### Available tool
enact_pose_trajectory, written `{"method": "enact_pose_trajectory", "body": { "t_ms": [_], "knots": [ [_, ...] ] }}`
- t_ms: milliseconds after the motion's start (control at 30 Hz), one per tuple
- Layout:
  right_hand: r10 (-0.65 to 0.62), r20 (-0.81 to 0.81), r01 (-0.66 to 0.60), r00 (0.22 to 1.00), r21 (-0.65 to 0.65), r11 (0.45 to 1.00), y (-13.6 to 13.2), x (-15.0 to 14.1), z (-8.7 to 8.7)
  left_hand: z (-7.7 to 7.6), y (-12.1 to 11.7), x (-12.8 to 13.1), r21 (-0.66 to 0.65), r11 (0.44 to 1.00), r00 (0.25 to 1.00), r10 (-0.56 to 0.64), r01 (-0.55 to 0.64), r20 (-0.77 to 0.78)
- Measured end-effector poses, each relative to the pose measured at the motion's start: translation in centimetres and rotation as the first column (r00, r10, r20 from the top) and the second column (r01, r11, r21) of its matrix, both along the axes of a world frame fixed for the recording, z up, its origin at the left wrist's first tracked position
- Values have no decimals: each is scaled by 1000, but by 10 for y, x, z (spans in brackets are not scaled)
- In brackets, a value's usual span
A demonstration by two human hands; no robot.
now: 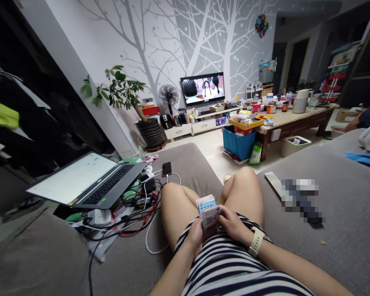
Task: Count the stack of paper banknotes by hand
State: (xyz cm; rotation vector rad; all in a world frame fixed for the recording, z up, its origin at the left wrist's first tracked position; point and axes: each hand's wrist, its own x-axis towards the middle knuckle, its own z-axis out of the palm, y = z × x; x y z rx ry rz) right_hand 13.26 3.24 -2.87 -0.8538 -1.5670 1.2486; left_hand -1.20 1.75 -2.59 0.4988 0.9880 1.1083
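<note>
I sit on a grey sofa (342,230) with my knees ahead of me. My left hand (195,238) is closed around the lower part of a stack of cards (210,218), pink and white, held over my lap. My right hand (232,224) is closed on the same stack from the right, its fingers pinched on the top card. A second small packet with a blue and pink face (205,203) sticks up just behind the stack. A pale watch band (256,241) circles my right wrist.
An open laptop (89,181) stands at the left above tangled cables (132,213) and a charging phone (167,168). A remote (274,183) lies on the sofa at right. Beyond are a television (202,87), a fan (168,96), a potted plant (123,92), a blue bin (238,144) and a cluttered low table (296,117).
</note>
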Motion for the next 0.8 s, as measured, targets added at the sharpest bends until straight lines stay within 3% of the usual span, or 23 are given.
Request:
{"method": "enact_pose_trajectory", "body": {
  "t_ms": [133, 300, 500, 667, 800],
  "knots": [
    [-2, 14, 2, 1000, 13, 1000, 2, 0, -3, 1, 4, -9, -84, 992, 995, -88, 91, 40],
    [-6, -15, 6, 1000, -26, 1000, 4, 0, -5, 5, 6, -9, -119, 986, 990, -108, 119, 92],
    [-53, -122, 58, 991, 40, 998, 1, 6, 5, 25, 7, 5, -33, 999, 999, -24, 23, -49],
    [-103, -130, 123, 986, 161, 979, -13, 24, 28, 53, 6, 25, -3, 998, 998, 66, -66, 0],
    [7, -147, 36, 989, 289, 957, -25, 35, 37, 55, 1, 34, 43, 986, 986, 160, -162, 36]
  ]
}}
